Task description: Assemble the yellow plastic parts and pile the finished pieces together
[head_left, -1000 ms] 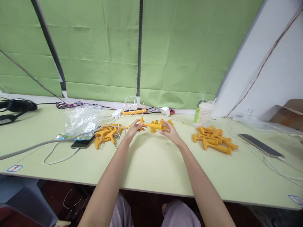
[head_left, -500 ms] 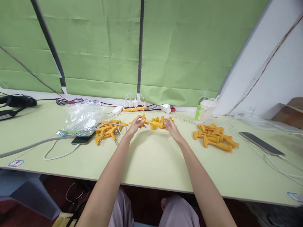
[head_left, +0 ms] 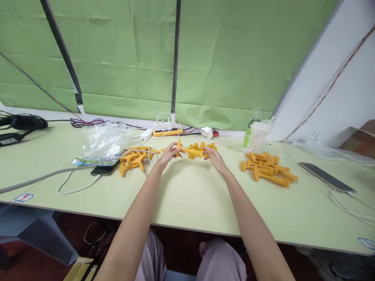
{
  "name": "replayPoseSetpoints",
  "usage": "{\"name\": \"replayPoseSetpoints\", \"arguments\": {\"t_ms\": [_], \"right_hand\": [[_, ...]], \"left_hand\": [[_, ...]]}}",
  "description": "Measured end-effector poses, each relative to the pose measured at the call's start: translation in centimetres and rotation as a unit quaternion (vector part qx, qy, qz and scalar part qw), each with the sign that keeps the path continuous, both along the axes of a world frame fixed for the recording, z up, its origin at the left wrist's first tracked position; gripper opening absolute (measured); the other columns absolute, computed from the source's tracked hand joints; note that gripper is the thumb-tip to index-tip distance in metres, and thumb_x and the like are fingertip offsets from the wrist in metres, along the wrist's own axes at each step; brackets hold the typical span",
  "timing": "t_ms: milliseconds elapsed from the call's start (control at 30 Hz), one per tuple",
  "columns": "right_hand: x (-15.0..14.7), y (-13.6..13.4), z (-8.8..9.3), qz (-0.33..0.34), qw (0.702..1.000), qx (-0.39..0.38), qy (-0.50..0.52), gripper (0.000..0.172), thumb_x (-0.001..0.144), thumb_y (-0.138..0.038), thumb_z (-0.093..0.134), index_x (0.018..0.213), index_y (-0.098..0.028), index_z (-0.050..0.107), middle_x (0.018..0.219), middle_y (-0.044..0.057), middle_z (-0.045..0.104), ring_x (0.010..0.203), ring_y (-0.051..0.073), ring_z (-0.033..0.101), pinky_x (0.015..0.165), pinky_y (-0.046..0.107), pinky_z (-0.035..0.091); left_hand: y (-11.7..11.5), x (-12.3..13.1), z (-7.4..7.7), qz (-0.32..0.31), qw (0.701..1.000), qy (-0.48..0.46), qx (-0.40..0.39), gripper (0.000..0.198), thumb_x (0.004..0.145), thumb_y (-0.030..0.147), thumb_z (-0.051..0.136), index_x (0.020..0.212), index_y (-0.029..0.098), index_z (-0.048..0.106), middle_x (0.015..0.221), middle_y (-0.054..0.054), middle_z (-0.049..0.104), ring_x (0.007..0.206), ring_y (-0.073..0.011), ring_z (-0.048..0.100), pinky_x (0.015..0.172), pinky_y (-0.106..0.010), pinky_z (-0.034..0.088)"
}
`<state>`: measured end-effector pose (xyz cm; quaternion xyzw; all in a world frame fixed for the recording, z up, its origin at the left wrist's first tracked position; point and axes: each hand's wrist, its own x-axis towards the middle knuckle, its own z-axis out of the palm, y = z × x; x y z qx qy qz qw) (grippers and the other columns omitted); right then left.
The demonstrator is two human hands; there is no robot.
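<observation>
My left hand [head_left: 169, 155] is closed around the T-shaped handle of a yellow plastic corkscrew [head_left: 179, 148], held above the table. A tubular yellow sleeve [head_left: 195, 152] covers its shaft and points right. Just past the sleeve's far end is my right hand [head_left: 213, 157], fingers apart; whether a fingertip still touches it is hard to see. Behind the hands stand several yellow sleeves [head_left: 202, 145], partly hidden. Left of them lies a heap of yellow corkscrews [head_left: 135, 159] with bare metal spirals. Farther right is a pile of yellow corkscrews in sleeves [head_left: 268, 168].
A phone [head_left: 104, 168] with a white cable and crinkled clear plastic [head_left: 106, 139] lie at the left. A power strip [head_left: 167, 132] sits by the green curtain. At the right are a cup [head_left: 258, 136] and another phone [head_left: 325, 176]. A headset [head_left: 25, 127] rests far left.
My right hand's fingers have drawn slightly right, away from the sleeve. My left hand keeps its hold on the corkscrew. The whole view has shifted a little.
</observation>
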<state>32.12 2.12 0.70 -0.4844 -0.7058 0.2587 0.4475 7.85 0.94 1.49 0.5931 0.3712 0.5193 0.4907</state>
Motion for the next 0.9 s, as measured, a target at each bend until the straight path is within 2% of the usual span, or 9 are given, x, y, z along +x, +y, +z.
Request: {"name": "replayPoseSetpoints", "arguments": {"t_ms": [167,300,400,467,667,900], "right_hand": [[-0.1,-0.3,0.7,-0.002,0.998,0.001,0.06,0.058,0.083,-0.067,0.04,0.115,-0.023,0.06,0.11,0.009,0.067,0.091,0.023,0.064,0.088,0.041,0.047],[-0.7,-1.0,1.0,0.038,0.998,0.039,0.022,0.051,0.075,-0.056,0.061,0.117,-0.026,0.06,0.115,0.006,0.065,0.107,0.023,0.058,0.096,0.041,0.043],[-1.2,-1.3,1.1,0.044,0.996,0.062,-0.05,0.051,0.067,-0.047,0.072,0.113,-0.027,0.062,0.116,0.004,0.064,0.108,0.025,0.057,0.098,0.044,0.041],[-1.4,-1.4,1.0,0.034,0.994,0.066,-0.077,0.046,0.067,-0.045,0.072,0.108,-0.027,0.065,0.115,0.005,0.065,0.104,0.025,0.058,0.095,0.045,0.042],[-1.3,-1.2,0.8,0.007,0.995,0.059,-0.081,0.045,0.068,-0.049,0.07,0.106,-0.026,0.066,0.105,0.006,0.067,0.095,0.025,0.059,0.09,0.046,0.045],[-0.9,-0.9,0.2,0.025,0.996,0.052,-0.072,0.043,0.07,-0.047,0.069,0.107,-0.026,0.065,0.108,0.005,0.066,0.097,0.026,0.06,0.092,0.045,0.045]], "left_hand": [[0.1,-0.2,0.0,0.002,1.0,-0.001,-0.004,0.046,0.072,0.053,0.067,0.099,0.019,0.053,0.085,-0.006,0.07,0.067,-0.0145,0.063,0.065,-0.026,0.037],[0.5,-0.2,-0.3,-0.01,1.0,-0.007,-0.007,0.046,0.072,0.052,0.066,0.099,0.019,0.052,0.084,-0.006,0.07,0.063,-0.0134,0.062,0.067,-0.028,0.039],[0.7,-0.3,-0.5,-0.023,1.0,-0.003,-0.005,0.043,0.074,0.051,0.065,0.1,0.019,0.052,0.083,-0.006,0.07,0.063,-0.0132,0.061,0.069,-0.029,0.04],[0.6,-0.4,-0.4,-0.023,1.0,0.005,-0.007,0.042,0.075,0.05,0.064,0.101,0.019,0.052,0.083,-0.006,0.07,0.064,-0.0137,0.062,0.068,-0.029,0.039],[0.1,-0.3,0.0,-0.032,0.999,-0.007,-0.018,0.039,0.076,0.048,0.063,0.1,0.018,0.052,0.082,-0.005,0.068,0.06,-0.012,0.058,0.068,-0.029,0.041],[-0.1,-0.2,0.2,-0.01,0.999,0.033,-0.016,0.039,0.073,0.043,0.066,0.1,0.018,0.053,0.079,-0.003,0.067,0.059,-0.0118,0.057,0.066,-0.029,0.04]]}}
